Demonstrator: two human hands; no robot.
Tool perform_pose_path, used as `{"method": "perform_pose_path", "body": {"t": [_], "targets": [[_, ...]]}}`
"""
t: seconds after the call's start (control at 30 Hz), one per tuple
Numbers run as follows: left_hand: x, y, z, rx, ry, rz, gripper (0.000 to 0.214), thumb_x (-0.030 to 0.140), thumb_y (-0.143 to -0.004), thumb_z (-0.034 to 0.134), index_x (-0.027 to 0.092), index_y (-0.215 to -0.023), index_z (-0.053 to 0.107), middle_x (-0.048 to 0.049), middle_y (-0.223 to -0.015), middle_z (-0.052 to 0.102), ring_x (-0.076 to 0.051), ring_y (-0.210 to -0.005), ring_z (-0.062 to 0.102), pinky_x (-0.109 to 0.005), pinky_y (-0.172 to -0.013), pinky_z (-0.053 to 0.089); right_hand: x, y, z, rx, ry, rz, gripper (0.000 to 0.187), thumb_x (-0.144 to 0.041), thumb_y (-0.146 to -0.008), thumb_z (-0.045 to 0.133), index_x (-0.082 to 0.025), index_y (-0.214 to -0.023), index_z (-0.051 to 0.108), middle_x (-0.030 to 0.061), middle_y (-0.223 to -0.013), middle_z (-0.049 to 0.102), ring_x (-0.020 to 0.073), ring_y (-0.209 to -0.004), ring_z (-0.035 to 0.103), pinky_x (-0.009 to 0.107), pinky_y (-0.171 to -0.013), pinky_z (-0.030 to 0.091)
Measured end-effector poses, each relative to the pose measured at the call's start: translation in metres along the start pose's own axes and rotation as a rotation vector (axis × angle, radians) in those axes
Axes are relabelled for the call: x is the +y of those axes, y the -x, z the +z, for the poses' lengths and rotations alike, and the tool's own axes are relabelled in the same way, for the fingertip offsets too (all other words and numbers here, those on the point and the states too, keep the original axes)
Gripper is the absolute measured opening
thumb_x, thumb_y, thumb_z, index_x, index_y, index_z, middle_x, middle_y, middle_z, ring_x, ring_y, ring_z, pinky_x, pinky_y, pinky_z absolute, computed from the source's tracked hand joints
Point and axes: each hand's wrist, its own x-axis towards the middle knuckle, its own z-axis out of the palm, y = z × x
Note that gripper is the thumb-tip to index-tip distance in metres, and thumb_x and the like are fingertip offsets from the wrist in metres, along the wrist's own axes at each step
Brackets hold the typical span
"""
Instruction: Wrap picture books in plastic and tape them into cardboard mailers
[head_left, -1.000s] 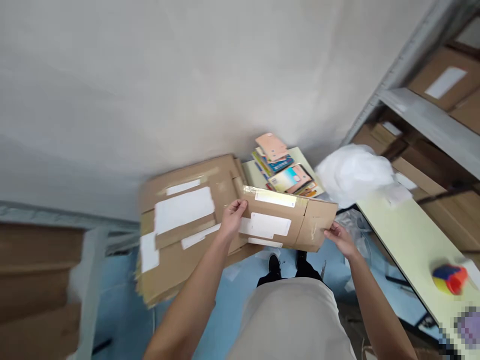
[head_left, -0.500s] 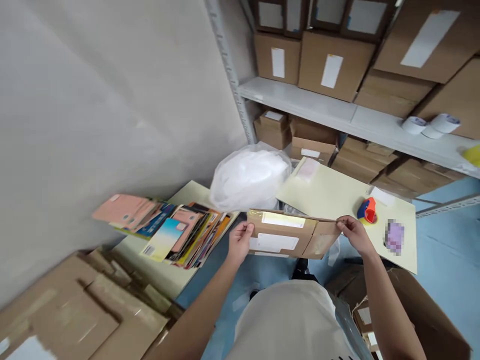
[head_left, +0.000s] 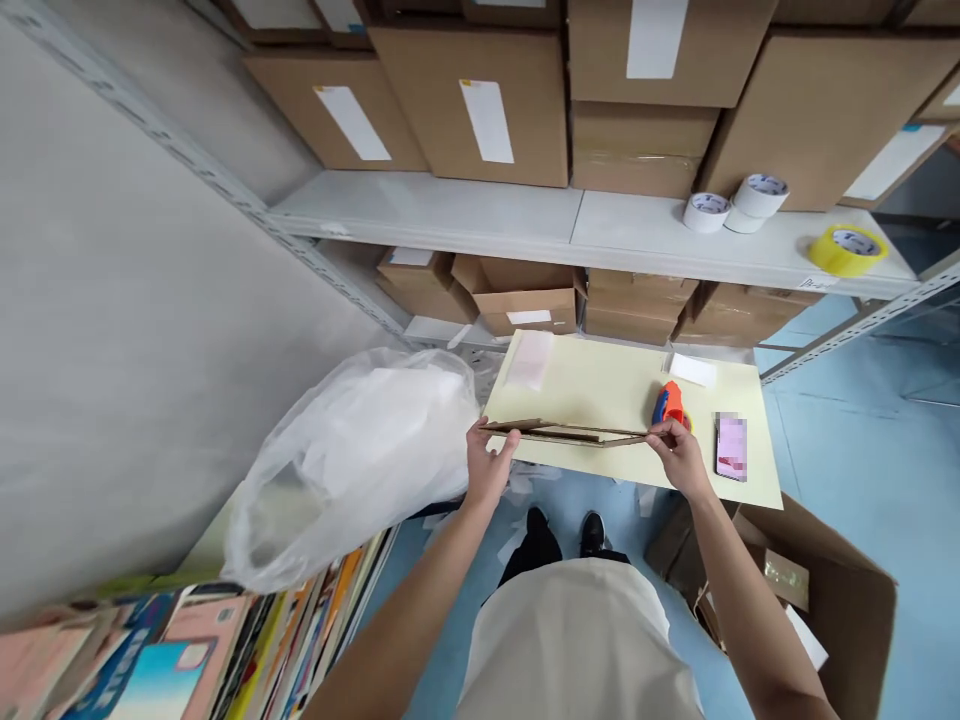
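A flattened cardboard box (head_left: pixel 559 433), seen nearly edge-on, is held level between my two hands over the near side of a pale yellow tabletop (head_left: pixel 600 372). My left hand (head_left: pixel 490 462) pinches its left end, thumb on the near side. At the other end my right hand (head_left: pixel 679 458) grips the corner. Just behind the right fingers sits an orange and blue tape dispenser (head_left: pixel 670 404). A phone (head_left: pixel 730 446) with a partly blurred screen lies to the right of that hand. The box's broad faces are mostly hidden from this angle.
A big clear plastic bag (head_left: pixel 360 440) of white packing material bulges at left, above stacked booklets (head_left: pixel 247 650). Shelving (head_left: pixel 450 208) with cartons and tape rolls (head_left: pixel 847 249) stands behind the table. An open carton (head_left: pixel 847 610) with smaller boxes is at lower right.
My view has turned right toward the table and shelves. The cardboard box, still in both hands, has moved over the tabletop and tipped from showing its labelled face to nearly edge-on.
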Motion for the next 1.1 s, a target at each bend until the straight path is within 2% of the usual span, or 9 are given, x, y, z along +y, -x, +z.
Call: {"method": "perform_pose_path", "body": {"t": [0.13,0.37,0.47,0.57,0.67,0.77,0.9,0.97,1.1], "targets": [[0.015,-0.025,0.021,-0.006,0.09,-0.039,0.064,0.04,-0.072,0.076,0.024,-0.121,0.039,-0.0107,-0.126,0.058,-0.026,-0.125,0.054,-0.039,-0.095,0.047,0.0,-0.012,0.008,0.062,-0.018,0.055,0.046,-0.064,-0.067,0.072,-0.021,-0.081,0.063,-0.0001,-0.069,0.057,0.0147,-0.062,0.048,0.031,-0.061,0.043],[0.023,-0.061,0.041,-0.215,0.074,-0.018,0.055,0.019,-0.067,0.07,0.021,-0.116,0.045,-0.0096,-0.116,0.059,-0.023,-0.102,0.064,-0.033,-0.079,0.054,-0.007,-0.032,0.039,0.162,-0.096,0.205,0.027,-0.041,-0.063,0.072,-0.021,-0.078,0.06,0.0009,-0.07,0.063,0.0162,-0.064,0.055,0.03,-0.06,0.045],[0.019,-0.074,0.045,-0.316,0.004,0.015,0.05,0.02,-0.07,0.065,0.018,-0.117,0.047,-0.0093,-0.111,0.062,-0.021,-0.092,0.065,-0.031,-0.073,0.054,-0.007,-0.043,0.052,0.261,-0.01,0.24,0.02,-0.032,-0.063,0.064,-0.02,-0.079,0.06,0.0019,-0.073,0.065,0.0165,-0.064,0.056,0.03,-0.059,0.046],[0.019,-0.089,0.043,-0.367,-0.146,0.101,0.036,0.029,-0.074,0.064,0.018,-0.106,0.056,-0.0083,-0.103,0.066,-0.021,-0.091,0.065,-0.031,-0.074,0.052,-0.004,-0.053,0.056,0.352,0.065,0.251,0.021,-0.029,-0.063,0.059,-0.02,-0.082,0.06,0.0032,-0.079,0.067,0.017,-0.067,0.057,0.032,-0.064,0.049],[0.023,-0.104,0.041,-0.476,-0.307,0.162,0.019,0.036,-0.078,0.061,0.019,-0.088,0.061,-0.0045,-0.085,0.069,-0.019,-0.077,0.065,-0.03,-0.072,0.05,0.001,-0.061,0.055,0.392,0.13,0.262,0.028,-0.03,-0.062,0.058,-0.02,-0.088,0.06,0.003,-0.082,0.066,0.0164,-0.065,0.056,0.035,-0.068,0.05],[0.027,-0.112,0.045,-0.56,-0.472,0.263,0.013,0.032,-0.082,0.057,0.021,-0.078,0.061,-0.002,-0.074,0.069,-0.017,-0.065,0.063,-0.028,-0.065,0.047,0.011,-0.069,0.06,0.367,0.15,0.256,0.04,-0.033,-0.064,0.06,-0.019,-0.102,0.057,0.0021,-0.08,0.062,0.0176,-0.068,0.058,0.036,-0.069,0.052],[0.03,-0.112,0.057,-0.521,-0.587,0.402,0.015,0.022,-0.084,0.049,0.021,-0.076,0.062,-0.0015,-0.07,0.067,-0.016,-0.064,0.062,-0.026,-0.064,0.043,0.027,-0.077,0.067,0.365,0.236,0.203,0.079,-0.041,-0.063,0.068,-0.018,-0.134,0.039,0.013,-0.116,0.056,0.0223,-0.088,0.063,0.038,-0.075,0.055],[0.032,-0.11,0.061,-0.497,-0.571,0.392,0.016,0.022,-0.084,0.048,0.021,-0.077,0.063,-0.0012,-0.07,0.068,-0.015,-0.062,0.061,-0.025,-0.063,0.043,0.034,-0.079,0.065,0.343,0.362,0.21,0.086,-0.04,-0.063,0.069,-0.018,-0.139,0.035,0.0157,-0.124,0.053,0.0243,-0.091,0.064,0.039,-0.077,0.055],[0.037,-0.106,0.065,-0.449,-0.551,0.37,0.015,0.027,-0.082,0.051,0.021,-0.073,0.062,-0.0004,-0.068,0.068,-0.015,-0.06,0.061,-0.025,-0.061,0.044,0.041,-0.078,0.042,0.193,0.597,0.21,0.044,-0.024,-0.071,0.055,-0.021,-0.115,0.055,0.0058,-0.09,0.065,0.0235,-0.077,0.065,0.036,-0.07,0.052]]}}
